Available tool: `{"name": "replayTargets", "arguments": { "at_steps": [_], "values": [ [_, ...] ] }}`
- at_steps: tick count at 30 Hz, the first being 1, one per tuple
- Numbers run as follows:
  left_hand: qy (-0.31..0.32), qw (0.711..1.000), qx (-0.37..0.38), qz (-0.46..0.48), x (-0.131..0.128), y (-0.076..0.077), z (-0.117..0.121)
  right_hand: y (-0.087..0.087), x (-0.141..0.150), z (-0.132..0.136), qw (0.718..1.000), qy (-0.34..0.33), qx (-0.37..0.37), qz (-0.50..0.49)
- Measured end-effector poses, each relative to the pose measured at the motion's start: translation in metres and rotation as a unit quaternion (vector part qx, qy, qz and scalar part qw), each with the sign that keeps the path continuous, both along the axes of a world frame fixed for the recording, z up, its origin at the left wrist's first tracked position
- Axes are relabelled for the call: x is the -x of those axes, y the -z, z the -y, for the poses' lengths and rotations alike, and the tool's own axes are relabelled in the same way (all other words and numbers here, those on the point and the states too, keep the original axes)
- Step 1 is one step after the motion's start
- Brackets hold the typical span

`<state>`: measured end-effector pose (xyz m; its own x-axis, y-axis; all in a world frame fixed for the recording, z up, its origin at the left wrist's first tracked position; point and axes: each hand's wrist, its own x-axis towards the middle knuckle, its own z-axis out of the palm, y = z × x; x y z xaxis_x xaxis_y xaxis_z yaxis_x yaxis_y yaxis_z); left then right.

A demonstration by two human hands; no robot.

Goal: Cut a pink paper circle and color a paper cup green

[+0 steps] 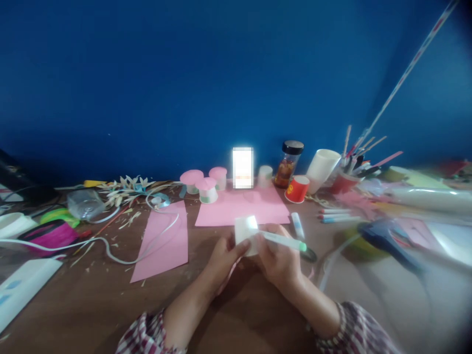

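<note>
Close to the table's front, my left hand (226, 258) is closed around the lower left side of what looks like a small white paper cup (244, 228); glare and blur soften its shape. My right hand (278, 260) pinches a white marker (282, 240) with a green end pointing right. The marker's other end meets the right side of the cup, though whether it touches I cannot tell. Beyond the hands lies a pink paper sheet (239, 214). On and beside it stand small white cups (208, 196) with green bands and pink round tops (191, 176).
A plain white cup (265, 175), a jar (286, 167), a red cup (297, 189) and a tall white cup (323, 169) stand along the back. A blue glue gun (391, 243) lies right. Another pink sheet (162, 246), a white cable (110, 253) and a power strip (27, 290) lie left.
</note>
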<state>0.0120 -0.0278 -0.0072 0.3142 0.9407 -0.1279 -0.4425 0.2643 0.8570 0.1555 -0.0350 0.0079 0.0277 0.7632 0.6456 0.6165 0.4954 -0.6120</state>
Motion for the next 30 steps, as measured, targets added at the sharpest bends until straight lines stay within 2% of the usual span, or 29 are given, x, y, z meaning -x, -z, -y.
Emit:
{"name": "replayTargets", "arguments": {
  "at_steps": [5,10,16,20,24,30],
  "values": [
    [-0.014,1.0,0.005,0.015,-0.0009,0.0087,-0.0008,-0.0002,0.0,-0.0008,0.999,0.025,-0.002,-0.038],
    [-0.02,0.999,0.02,0.016,-0.0012,0.0102,-0.0023,-0.001,-0.0007,-0.0024,0.994,0.04,0.022,-0.097],
    [-0.022,0.998,0.01,0.053,-0.002,0.0074,-0.0032,-0.0025,-0.0011,-0.0015,0.996,0.041,-0.002,-0.074],
    [-0.015,0.999,-0.023,0.041,-0.0022,0.0051,-0.0034,-0.0006,-0.0009,-0.0003,0.999,0.02,-0.013,-0.042],
    [-0.006,0.999,-0.023,0.029,-0.001,0.0049,-0.0028,0.0004,-0.0008,0.0004,1.0,-0.001,-0.017,-0.013],
    [-0.008,0.999,-0.036,0.019,-0.0017,0.0043,-0.002,0.0006,-0.001,-0.0005,1.0,-0.01,-0.01,-0.014]
  ]
}}
